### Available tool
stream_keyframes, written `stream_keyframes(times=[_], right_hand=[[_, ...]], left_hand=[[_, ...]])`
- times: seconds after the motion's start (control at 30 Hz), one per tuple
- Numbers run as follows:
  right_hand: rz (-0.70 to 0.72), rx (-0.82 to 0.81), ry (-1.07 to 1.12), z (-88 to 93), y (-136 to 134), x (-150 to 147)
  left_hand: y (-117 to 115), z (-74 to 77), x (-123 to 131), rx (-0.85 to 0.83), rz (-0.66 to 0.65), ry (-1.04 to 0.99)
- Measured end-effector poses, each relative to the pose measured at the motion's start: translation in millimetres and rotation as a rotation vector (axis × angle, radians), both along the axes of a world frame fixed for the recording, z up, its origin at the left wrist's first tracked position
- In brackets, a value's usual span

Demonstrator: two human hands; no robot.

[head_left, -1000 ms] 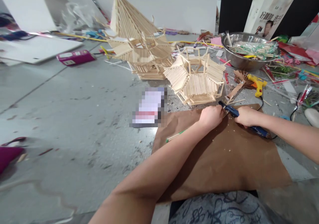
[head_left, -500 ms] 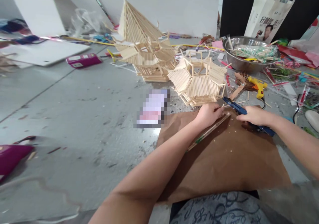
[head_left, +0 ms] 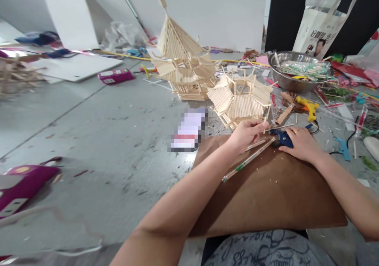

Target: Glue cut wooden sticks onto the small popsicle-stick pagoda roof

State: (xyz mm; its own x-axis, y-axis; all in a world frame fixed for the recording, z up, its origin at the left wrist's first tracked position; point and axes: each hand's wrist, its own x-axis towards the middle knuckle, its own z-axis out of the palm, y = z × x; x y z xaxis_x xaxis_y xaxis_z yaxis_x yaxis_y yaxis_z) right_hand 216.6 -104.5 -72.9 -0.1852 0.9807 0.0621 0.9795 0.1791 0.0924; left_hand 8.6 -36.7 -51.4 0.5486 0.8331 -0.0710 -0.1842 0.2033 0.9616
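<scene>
My left hand (head_left: pixel 247 133) pinches a short wooden stick (head_left: pixel 265 124) between thumb and fingertips, holding it upright. At the right, my right hand (head_left: pixel 303 143) lies over a blue hand cutter (head_left: pixel 281 137), fingers across its handles and thumb along the near side; the palm hides part of the tool. Both hands are above the far part of a brown paper sheet (head_left: pixel 266 195). On it, below my left hand, rests a clear wrapper with green print holding sticks (head_left: pixel 245 161). Just beyond the hands stands a roofed wooden-stick model (head_left: pixel 247 104).
A taller stick tower (head_left: pixel 185 72) stands behind. A blurred phone (head_left: pixel 189 130) lies left of the paper. To the right are a yellow glue gun (head_left: pixel 309 106), a blue holder (head_left: pixel 343 149) and a steel bowl (head_left: pixel 290 82) of wrapped sticks. A purple pack (head_left: pixel 115 75) lies farther left.
My right hand has lowered and turned the blue cutter, which now lies flatter under the palm. The short stick in my left hand now shows upright. The view has shifted slightly left.
</scene>
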Motion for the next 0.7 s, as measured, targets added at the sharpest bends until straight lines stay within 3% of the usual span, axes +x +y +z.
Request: stream_keyframes(times=[0.13, 0.33, 0.6, 0.7], right_hand=[[0.135, 0.185, 0.212, 15.2, 3.7, -5.0], [0.301, 0.477, 0.557, 57.0, 29.2, -47.5], [0.346, 0.54, 0.6, 75.2, 62.2, -77.5], [0.348, 0.573, 0.524, 81.8, 70.4, -73.5]], left_hand=[[-3.2, 11.0, 0.6, -0.033, 0.114, -0.104], [-3.5, 29.8, -2.0, 0.018, 0.267, -0.19], [6.6, 43.2, -6.7, 0.09, 0.344, -0.189], [16.2, 51.2, -15.9, 0.31, 0.41, -0.027]])
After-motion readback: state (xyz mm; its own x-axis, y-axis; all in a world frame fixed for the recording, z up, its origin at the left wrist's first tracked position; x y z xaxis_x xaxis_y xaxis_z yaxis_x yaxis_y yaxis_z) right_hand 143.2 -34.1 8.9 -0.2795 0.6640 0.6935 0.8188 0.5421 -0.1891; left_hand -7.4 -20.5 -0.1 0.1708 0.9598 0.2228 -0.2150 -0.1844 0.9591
